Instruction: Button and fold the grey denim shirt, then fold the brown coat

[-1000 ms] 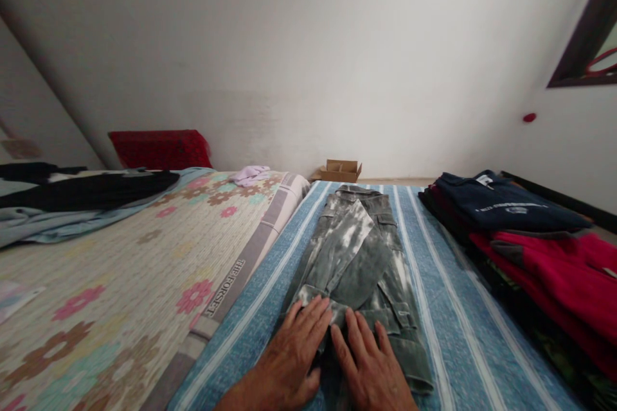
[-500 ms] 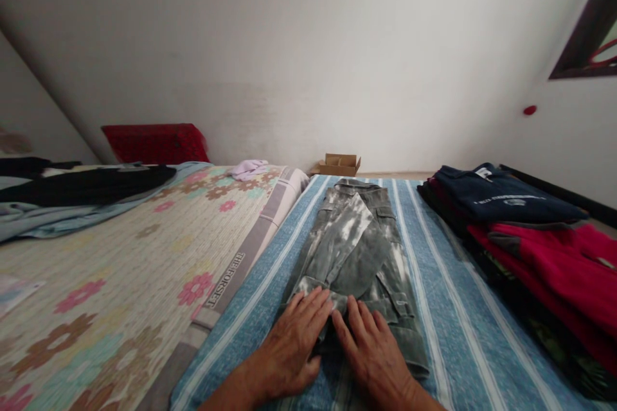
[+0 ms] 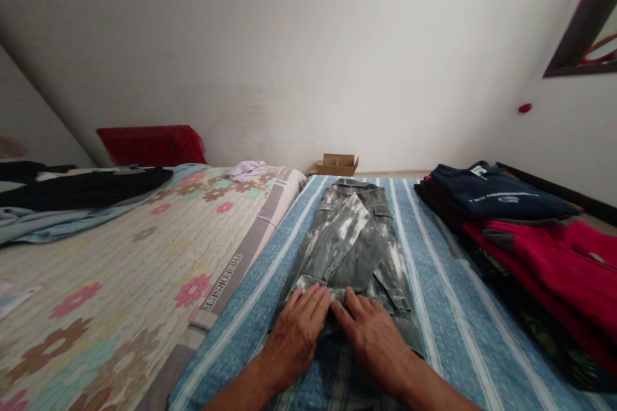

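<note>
Grey tie-dye cargo trousers (image 3: pixel 357 237) lie lengthwise on a blue striped cloth (image 3: pixel 448 308), with one leg section folded diagonally over the middle. At their near end, my left hand (image 3: pixel 299 327) rests on the fabric near a folded edge, its fingertips pointing away from me. Beside it on the right, my right hand (image 3: pixel 369 331) lies on the same edge, fingers bent a little. The fabric beneath both palms is hidden. Whether the fingers pinch the cloth cannot be made out.
Folded clothes, with a navy shirt (image 3: pixel 501 192) and a red garment (image 3: pixel 554 263), are stacked on the right. On the left a flowered mat (image 3: pixel 144 257) bears dark clothes (image 3: pixel 91 186) and a lilac cloth (image 3: pixel 245 171). A cardboard box (image 3: pixel 338 164) stands by the wall.
My right hand has shifted slightly forward and its forearm now slants further right. The near edge of the trousers appears drawn in a little under my hands.
</note>
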